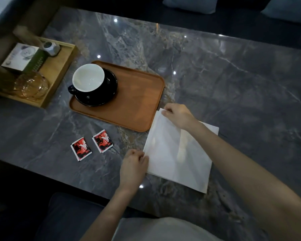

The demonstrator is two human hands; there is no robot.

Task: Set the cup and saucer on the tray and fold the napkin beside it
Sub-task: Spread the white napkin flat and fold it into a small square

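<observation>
— White paper on grey marble: the napkin [177, 153] lies flat just right of the tray [137, 101], between both hands.
— Left hand [133, 166] pinches its near-left corner; right hand [178, 115] pinches the far corner by the tray's edge.
— And the cup [88, 78]?
— Sitting on its saucer [101, 94], left end of the tray.

Dim lounge or café suggested: marble table [215, 66], cushions [189, 4] on sofa beyond fingers [165, 113], sugar packets [102, 140] and wooden caddy [59, 66] laid out left.
</observation>
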